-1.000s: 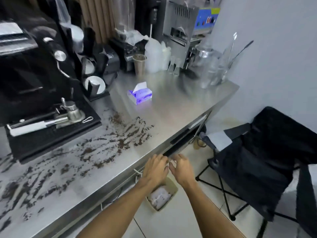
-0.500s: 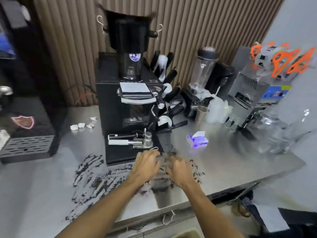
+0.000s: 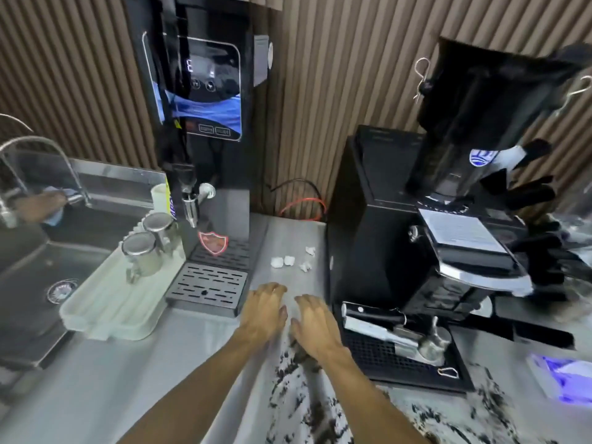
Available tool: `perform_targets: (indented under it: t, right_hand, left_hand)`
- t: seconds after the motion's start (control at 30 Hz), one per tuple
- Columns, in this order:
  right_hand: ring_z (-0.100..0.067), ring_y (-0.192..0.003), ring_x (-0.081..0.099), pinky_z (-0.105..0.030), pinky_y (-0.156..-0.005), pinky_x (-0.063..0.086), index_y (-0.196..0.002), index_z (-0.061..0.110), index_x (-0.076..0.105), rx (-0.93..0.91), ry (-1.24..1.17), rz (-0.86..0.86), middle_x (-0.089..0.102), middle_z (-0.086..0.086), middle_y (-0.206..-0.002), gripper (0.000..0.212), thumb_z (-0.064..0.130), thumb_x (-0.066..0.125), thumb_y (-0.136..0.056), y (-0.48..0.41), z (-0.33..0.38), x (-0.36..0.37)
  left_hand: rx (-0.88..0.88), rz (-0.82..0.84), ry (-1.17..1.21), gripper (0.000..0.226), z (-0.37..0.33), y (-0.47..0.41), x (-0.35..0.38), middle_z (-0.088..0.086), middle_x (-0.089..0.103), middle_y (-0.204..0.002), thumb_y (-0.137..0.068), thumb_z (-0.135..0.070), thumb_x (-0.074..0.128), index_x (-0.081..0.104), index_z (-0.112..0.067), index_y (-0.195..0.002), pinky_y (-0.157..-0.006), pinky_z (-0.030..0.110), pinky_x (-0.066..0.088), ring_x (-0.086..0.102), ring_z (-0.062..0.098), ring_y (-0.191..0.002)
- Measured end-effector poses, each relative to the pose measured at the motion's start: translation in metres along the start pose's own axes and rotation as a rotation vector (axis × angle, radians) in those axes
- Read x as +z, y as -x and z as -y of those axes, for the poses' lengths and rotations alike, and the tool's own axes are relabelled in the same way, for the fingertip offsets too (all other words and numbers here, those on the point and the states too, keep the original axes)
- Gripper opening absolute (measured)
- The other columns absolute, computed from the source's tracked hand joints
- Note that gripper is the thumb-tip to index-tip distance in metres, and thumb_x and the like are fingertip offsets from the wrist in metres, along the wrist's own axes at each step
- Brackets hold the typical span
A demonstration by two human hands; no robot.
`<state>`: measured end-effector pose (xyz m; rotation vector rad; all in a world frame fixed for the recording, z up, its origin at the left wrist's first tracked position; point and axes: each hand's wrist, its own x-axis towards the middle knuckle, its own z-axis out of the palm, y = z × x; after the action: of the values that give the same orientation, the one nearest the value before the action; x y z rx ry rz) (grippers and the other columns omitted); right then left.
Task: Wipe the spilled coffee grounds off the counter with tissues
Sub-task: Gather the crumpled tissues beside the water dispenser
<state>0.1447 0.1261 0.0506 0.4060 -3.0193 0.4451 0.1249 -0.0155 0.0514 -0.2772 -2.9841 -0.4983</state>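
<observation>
My left hand (image 3: 264, 312) and right hand (image 3: 315, 325) are side by side, palms down, fingers loose and holding nothing. They are low over the counter (image 3: 128, 379); I cannot tell if they touch it. The grounds (image 3: 298, 405) are smeared from under my right wrist out toward 6 and 4 o'clock. A few tissue wads (image 3: 278, 262) sit at 12 o'clock, near my fingertips, and the tissue box (image 3: 563, 379) is well off at 4 o'clock. I think I need paper first. The wads are nearest but small, so a folded sheet from the box should serve better. I should sweep one way into a pile, away from the mat (image 3: 400, 357) at 3 o'clock.
</observation>
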Motion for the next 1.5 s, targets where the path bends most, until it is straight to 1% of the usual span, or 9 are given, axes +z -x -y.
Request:
perform_targets:
  t: [0.23, 0.4, 0.57, 0.67, 0.9, 1.07, 1.23, 1.37, 1.5]
  right_hand:
    - [-0.033, -0.147, 0.011, -0.040, -0.119, 0.013, -0.152, 0.015, 0.020, 0.091, 0.150, 0.026, 0.014, -0.011, -0.160, 0.067, 0.026, 0.054, -0.095, -0.097, -0.012, 0.007]
    - [-0.033, -0.143, 0.018, -0.041, -0.115, 0.023, -0.148, 0.016, 0.026, 0.129, 0.163, 0.091, 0.017, -0.012, -0.158, 0.065, 0.014, 0.057, -0.090, -0.144, -0.029, 0.027]
    - [-0.033, -0.122, 0.045, -0.040, -0.099, 0.044, -0.135, 0.013, 0.042, 0.151, 0.120, 0.125, 0.044, -0.013, -0.137, 0.048, -0.002, 0.046, -0.090, -0.167, -0.038, 0.049]
    - [-0.030, -0.114, 0.051, -0.035, -0.091, 0.046, -0.124, 0.006, 0.051, 0.174, 0.121, 0.119, 0.053, -0.013, -0.123, 0.036, -0.005, 0.046, -0.090, -0.167, -0.041, 0.053]
    - [-0.030, -0.100, 0.052, -0.036, -0.072, 0.045, -0.105, 0.003, 0.058, 0.136, 0.010, 0.018, 0.055, -0.012, -0.105, 0.028, -0.010, 0.046, -0.082, -0.138, -0.031, 0.046]
    - [-0.024, -0.093, 0.055, -0.033, -0.071, 0.049, -0.096, 0.008, 0.062, 0.101, -0.068, -0.094, 0.058, -0.006, -0.100, 0.022, -0.006, 0.051, -0.083, -0.096, -0.025, 0.032]
    - [-0.019, -0.096, 0.053, -0.030, -0.078, 0.049, -0.105, 0.009, 0.065, 0.093, -0.124, -0.188, 0.059, -0.003, -0.105, 0.023, 0.003, 0.048, -0.091, -0.032, -0.027, 0.009]
    - [-0.026, -0.100, 0.055, -0.039, -0.086, 0.049, -0.106, 0.005, 0.065, 0.104, -0.199, -0.225, 0.059, -0.011, -0.108, 0.019, 0.003, 0.052, -0.091, 0.023, -0.042, -0.007]
    - [-0.024, -0.097, 0.057, -0.036, -0.084, 0.052, -0.105, 0.005, 0.067, 0.163, -0.230, -0.283, 0.061, -0.008, -0.106, 0.024, -0.002, 0.054, -0.086, 0.094, -0.068, -0.027]
  left_hand:
    - [-0.032, 0.074, -0.080, 0.070, 0.041, -0.088, 0.028, 0.008, 0.024, -0.156, -0.088, -0.031, 0.057, 0.024, -0.017, -0.149, -0.114, 0.040, 0.028, 0.022, 0.030, -0.143]
    - [-0.033, 0.102, -0.095, 0.071, 0.054, -0.131, 0.054, 0.009, 0.014, -0.161, -0.095, -0.029, 0.051, 0.015, -0.013, -0.153, -0.119, 0.037, 0.019, 0.014, 0.029, -0.147]
    - [-0.020, 0.088, -0.054, 0.051, 0.067, -0.150, 0.072, 0.007, 0.043, -0.145, -0.095, -0.021, 0.049, 0.035, -0.012, -0.143, -0.109, 0.036, 0.036, 0.040, 0.025, -0.133]
    - [-0.019, 0.042, -0.002, 0.035, 0.070, -0.150, 0.077, 0.004, 0.057, -0.127, -0.094, -0.014, 0.049, 0.052, -0.015, -0.129, -0.095, 0.033, 0.046, 0.051, 0.022, -0.117]
    - [-0.014, -0.091, 0.252, 0.024, 0.063, -0.125, 0.065, 0.004, 0.061, -0.101, -0.084, -0.011, 0.057, 0.061, -0.013, -0.107, -0.079, 0.037, 0.051, 0.057, 0.025, -0.096]
    - [0.011, -0.120, 0.318, 0.027, 0.042, -0.089, 0.051, 0.002, 0.062, -0.105, -0.081, -0.013, 0.065, 0.064, -0.015, -0.108, -0.081, 0.033, 0.051, 0.061, 0.022, -0.092]
    - [0.095, -0.102, 0.335, 0.030, 0.011, -0.043, 0.040, 0.002, 0.062, -0.109, -0.083, -0.016, 0.065, 0.062, -0.014, -0.113, -0.085, 0.028, 0.049, 0.060, 0.019, -0.097]
    - [0.181, -0.089, 0.351, 0.029, -0.033, -0.004, 0.032, 0.003, 0.062, -0.108, -0.084, -0.016, 0.063, 0.062, -0.013, -0.112, -0.086, 0.024, 0.047, 0.058, 0.018, -0.098]
    - [0.259, -0.068, 0.408, 0.026, -0.102, 0.045, 0.030, 0.001, 0.062, -0.101, -0.080, -0.009, 0.064, 0.066, -0.013, -0.105, -0.084, 0.025, 0.049, 0.058, 0.014, -0.092]
